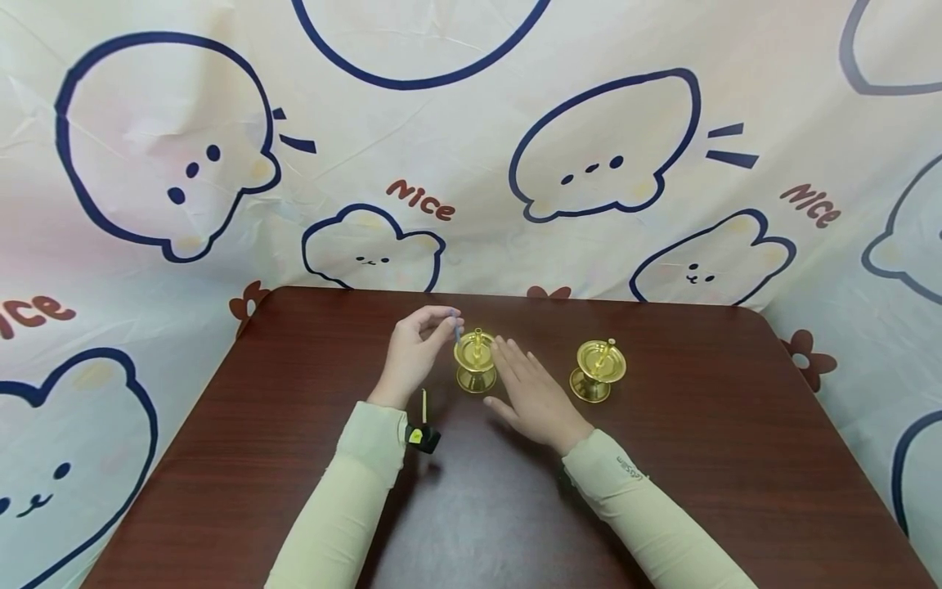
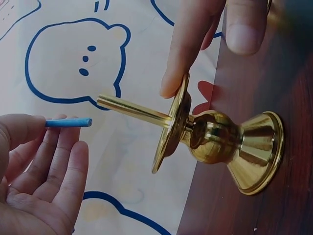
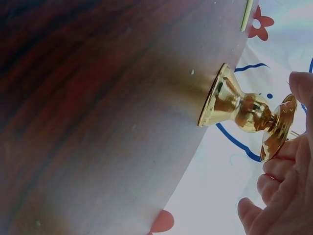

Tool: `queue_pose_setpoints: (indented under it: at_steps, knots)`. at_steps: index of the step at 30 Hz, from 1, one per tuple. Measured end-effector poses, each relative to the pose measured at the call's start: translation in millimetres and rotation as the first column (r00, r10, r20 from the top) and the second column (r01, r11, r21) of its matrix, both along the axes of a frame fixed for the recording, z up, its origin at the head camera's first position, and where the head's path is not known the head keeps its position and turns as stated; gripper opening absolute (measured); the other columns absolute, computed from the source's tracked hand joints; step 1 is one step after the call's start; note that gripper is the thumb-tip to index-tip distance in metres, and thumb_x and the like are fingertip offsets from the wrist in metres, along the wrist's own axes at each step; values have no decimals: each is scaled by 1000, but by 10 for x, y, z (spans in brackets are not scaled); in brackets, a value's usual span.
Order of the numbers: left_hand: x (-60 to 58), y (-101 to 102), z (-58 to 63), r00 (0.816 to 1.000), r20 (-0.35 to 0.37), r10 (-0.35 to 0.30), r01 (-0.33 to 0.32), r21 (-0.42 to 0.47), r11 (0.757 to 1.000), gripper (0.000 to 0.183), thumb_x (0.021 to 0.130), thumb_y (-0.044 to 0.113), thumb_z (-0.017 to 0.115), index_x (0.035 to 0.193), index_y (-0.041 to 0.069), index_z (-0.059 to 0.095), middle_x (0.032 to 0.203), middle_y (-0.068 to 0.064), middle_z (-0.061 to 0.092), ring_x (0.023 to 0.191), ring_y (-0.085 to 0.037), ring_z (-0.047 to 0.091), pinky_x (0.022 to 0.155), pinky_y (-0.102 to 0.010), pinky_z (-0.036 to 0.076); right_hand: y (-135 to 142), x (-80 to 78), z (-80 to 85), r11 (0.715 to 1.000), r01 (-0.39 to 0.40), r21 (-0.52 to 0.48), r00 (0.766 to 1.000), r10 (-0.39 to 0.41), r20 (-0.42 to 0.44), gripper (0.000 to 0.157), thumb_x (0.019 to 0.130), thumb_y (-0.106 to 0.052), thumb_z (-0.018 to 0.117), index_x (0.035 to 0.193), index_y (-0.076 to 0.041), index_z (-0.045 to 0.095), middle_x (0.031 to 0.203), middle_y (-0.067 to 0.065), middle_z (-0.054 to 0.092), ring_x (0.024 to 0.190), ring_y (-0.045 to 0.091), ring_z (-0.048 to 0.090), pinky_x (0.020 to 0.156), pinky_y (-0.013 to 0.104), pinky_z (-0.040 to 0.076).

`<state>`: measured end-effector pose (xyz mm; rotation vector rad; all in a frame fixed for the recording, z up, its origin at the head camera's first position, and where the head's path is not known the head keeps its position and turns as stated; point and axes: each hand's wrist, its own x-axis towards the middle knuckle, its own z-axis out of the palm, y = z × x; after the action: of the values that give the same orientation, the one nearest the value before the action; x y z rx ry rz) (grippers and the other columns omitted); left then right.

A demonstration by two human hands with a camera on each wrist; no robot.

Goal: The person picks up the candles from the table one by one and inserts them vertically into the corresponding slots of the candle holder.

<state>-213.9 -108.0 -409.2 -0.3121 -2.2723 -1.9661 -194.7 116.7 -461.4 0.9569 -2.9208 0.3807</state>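
My left hand pinches a short, thin blue stick between thumb and fingertips. In the left wrist view the stick's free end is level and stands apart from the upper end of the central tube on a gold metal holder. That holder has a flared foot, a rounded stem and a shallow dish, and stands upright on the table. My right hand lies just right of it with fingers extended. One fingertip touches the dish rim in the left wrist view. A second gold holder stands further right, its tube leaning.
A thin yellow stick is beside the left wrist, near the black wrist camera. Dark brown wood makes up the tabletop. Behind its far edge hangs a white cloth printed with cartoon bears.
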Motion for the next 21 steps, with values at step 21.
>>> queue_pose_setpoints:
  at_steps: [21]
  knots:
    - [-74,128,30,993,-103,60,-63,-25,998,28,97,31,72,114,9,73,106,-7,75,102,-19,70,99,-41,52,-3,10,6,1000,7,2,1000,-7,7,82,103,-46,54,162,-6,14,169,11,13,156,25,10,124,44,15]
